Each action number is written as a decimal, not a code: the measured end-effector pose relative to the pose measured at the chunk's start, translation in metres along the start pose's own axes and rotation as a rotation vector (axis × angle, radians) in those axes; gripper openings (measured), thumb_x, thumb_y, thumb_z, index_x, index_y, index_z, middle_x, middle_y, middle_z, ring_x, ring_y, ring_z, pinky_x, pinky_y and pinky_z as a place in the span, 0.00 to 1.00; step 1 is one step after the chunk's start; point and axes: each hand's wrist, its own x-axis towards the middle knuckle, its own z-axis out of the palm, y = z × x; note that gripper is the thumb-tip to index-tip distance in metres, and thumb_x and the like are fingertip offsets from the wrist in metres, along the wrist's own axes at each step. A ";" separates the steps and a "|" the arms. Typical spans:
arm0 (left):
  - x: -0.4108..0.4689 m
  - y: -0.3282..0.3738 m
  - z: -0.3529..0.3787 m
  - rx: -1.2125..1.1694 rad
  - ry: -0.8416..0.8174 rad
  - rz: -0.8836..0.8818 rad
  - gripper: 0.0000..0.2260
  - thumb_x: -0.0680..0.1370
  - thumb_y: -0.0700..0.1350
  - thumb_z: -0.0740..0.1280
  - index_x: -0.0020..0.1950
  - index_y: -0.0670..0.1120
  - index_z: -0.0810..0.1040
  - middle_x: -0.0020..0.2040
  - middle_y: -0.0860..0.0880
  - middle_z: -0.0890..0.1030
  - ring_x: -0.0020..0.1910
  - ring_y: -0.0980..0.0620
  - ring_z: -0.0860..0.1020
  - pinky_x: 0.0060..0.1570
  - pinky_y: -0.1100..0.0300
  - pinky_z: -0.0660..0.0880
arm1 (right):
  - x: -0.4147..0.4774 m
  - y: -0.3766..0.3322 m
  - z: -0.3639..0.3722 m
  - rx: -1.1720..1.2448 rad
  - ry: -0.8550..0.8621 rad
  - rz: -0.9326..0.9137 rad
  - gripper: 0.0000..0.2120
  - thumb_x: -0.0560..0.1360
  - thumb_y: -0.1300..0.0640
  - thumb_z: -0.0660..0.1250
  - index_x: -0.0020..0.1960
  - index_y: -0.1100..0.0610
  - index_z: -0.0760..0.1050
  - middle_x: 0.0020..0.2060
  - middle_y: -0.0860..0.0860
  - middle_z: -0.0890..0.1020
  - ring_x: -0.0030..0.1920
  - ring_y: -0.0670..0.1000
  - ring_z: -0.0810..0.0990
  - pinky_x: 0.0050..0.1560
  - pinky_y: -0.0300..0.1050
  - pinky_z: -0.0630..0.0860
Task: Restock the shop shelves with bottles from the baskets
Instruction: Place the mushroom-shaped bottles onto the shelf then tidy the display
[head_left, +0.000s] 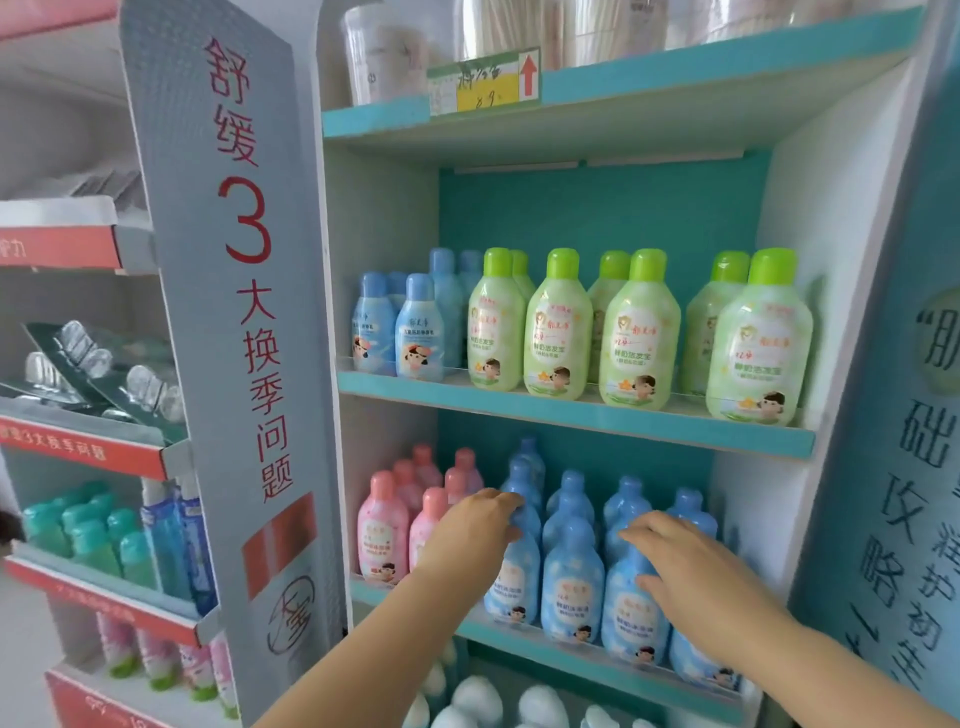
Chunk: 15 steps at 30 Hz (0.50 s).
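Blue bottles (571, 582) stand four columns wide on the lower shelf (524, 640), each column running back toward the teal rear wall.

Head view: the left grip (475, 525) is closed narrow round the neck of the front bottle of the first column (514, 579), fingers over the top and thumb beneath. Its wrist crosses in front of the pink bottles (383, 535), which stand just beside that column. The right grip (675, 564) lies on the front bottle of the third column (626, 618), with fingers curved over the shoulder and thumb pressed on the body. Its palm hides the cap of the bottle next to it.

A low clear lip (582, 640) runs along the shelf's front edge, touching the front bottles' bases. Open room shows between the caps and the underside of the middle shelf (571, 413), which carries green bottles (558, 332). A narrow gap separates the fourth column from the white side wall (748, 519).
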 end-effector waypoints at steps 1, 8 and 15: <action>0.000 0.001 -0.001 -0.002 0.022 -0.005 0.13 0.80 0.45 0.59 0.65 0.50 0.71 0.60 0.50 0.76 0.55 0.48 0.75 0.43 0.63 0.61 | 0.001 0.000 0.001 -0.002 0.004 0.006 0.22 0.80 0.54 0.59 0.73 0.48 0.62 0.69 0.40 0.63 0.67 0.44 0.65 0.63 0.39 0.67; -0.001 0.002 -0.007 0.032 0.033 -0.019 0.12 0.80 0.47 0.59 0.63 0.54 0.73 0.56 0.48 0.78 0.57 0.45 0.73 0.47 0.59 0.61 | 0.004 -0.002 0.000 -0.012 0.008 0.007 0.20 0.80 0.55 0.58 0.71 0.49 0.65 0.68 0.41 0.65 0.66 0.44 0.67 0.60 0.36 0.67; 0.002 -0.008 -0.010 0.023 0.017 0.027 0.20 0.76 0.53 0.64 0.68 0.54 0.69 0.62 0.52 0.76 0.63 0.48 0.70 0.56 0.53 0.69 | 0.001 -0.003 0.001 -0.023 0.008 0.005 0.22 0.79 0.53 0.59 0.72 0.48 0.62 0.69 0.41 0.63 0.67 0.45 0.66 0.61 0.40 0.69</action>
